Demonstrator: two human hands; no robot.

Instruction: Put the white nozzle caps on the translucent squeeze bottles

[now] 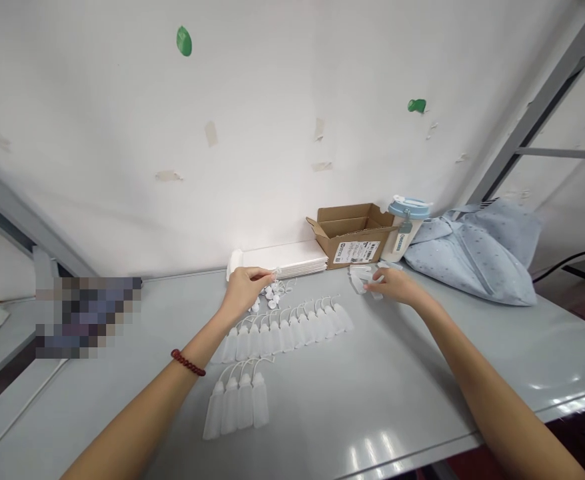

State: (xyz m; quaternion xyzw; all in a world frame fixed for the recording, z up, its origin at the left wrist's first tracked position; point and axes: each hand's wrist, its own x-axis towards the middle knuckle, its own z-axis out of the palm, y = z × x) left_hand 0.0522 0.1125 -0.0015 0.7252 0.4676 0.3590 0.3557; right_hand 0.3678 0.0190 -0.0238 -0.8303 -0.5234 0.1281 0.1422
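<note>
Your L hand (245, 287) pinches a small white cap (274, 272) above the loose caps (272, 298), just behind the bottle row (292, 327). R hand (392, 283) rests on white pieces (360, 279) by the cardboard box (352, 233); can't tell if gripped. Bottles lie side-by-side, prob. so tethers don't tangle.

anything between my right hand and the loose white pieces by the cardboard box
Nothing visible. The right hand has its fingertips on the white pieces, just in front of the cardboard box. The row of bottles lies nearer the person, out of the way.
</note>
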